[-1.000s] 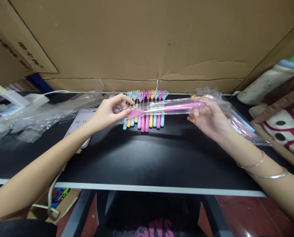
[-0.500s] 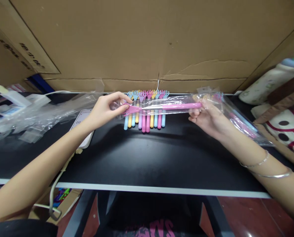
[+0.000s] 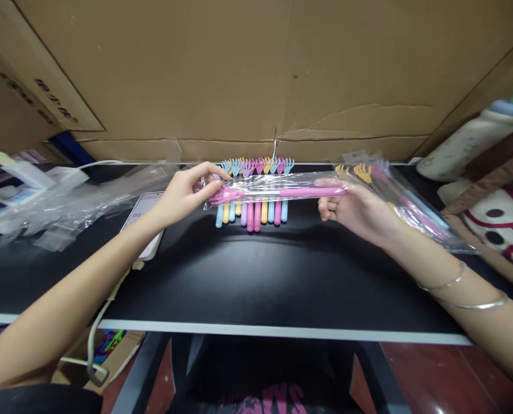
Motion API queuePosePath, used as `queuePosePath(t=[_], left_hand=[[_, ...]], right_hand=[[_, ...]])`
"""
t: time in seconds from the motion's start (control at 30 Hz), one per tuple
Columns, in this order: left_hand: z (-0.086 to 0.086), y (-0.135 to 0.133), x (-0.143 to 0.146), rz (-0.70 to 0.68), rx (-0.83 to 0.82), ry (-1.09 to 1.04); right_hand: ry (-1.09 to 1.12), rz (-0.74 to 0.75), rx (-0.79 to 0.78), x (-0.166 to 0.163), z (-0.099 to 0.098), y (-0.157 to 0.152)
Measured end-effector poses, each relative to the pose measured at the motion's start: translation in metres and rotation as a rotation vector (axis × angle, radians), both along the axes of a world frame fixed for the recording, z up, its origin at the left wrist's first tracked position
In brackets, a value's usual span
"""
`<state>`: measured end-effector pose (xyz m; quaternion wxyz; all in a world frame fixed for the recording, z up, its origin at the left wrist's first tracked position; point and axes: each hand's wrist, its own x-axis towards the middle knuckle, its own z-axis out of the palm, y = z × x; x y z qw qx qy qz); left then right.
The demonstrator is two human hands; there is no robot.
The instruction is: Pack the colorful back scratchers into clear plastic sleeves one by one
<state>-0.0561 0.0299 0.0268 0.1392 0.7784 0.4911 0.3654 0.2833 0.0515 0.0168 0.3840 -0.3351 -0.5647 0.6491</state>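
Observation:
A pink back scratcher (image 3: 303,192) with a hand-shaped head lies level inside a clear plastic bag (image 3: 260,181), above the table. My left hand (image 3: 191,187) pinches the bag near the scratcher's head, thumb against fingers. At the handle end is my right hand (image 3: 358,210), its fingers around the end of the pink handle, partly seen through the film. Behind and below the bag lies a row of several back scratchers (image 3: 256,215) in pink, blue, yellow and purple, heads toward the cardboard.
Empty plastic bags (image 3: 79,198) are heaped at left, partly beside a phone (image 3: 146,230). Bagged back scratchers (image 3: 420,210) lie at right, near a patterned cloth bag (image 3: 498,221). A cardboard wall (image 3: 256,75) stands behind; a cable (image 3: 93,339) hangs over the front edge.
The back scratcher's handle end has dropped slightly and shifted a little left with my right hand, whose fingers have loosened somewhat. The pink head has turned, showing its prongs. My left hand stays nearly in place.

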Motion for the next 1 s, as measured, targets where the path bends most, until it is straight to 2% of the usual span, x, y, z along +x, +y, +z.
queuePosePath(t=[0.27,0.63,0.87,1.0], left_hand=[[-0.0003,-0.0023,0.0026,0.007,0.05,-0.023],[-0.0028,-0.0019,0.0033,0.062,0.083,0.079],[-0.002,-0.0019,0.0036,-0.023,0.03,-0.063],[-0.0023,-0.0025,0.0055,-0.085,-0.017,-0.028]], right_hand=[[0.027,-0.041,0.012,-0.0011,-0.0008,-0.0016],[-0.032,-0.112,0.021,-0.0019,-0.002,-0.0005],[-0.02,-0.142,0.061,-0.0051,-0.0017,-0.003],[-0.039,-0.155,0.059,-0.0068,0.0026,-0.0053]])
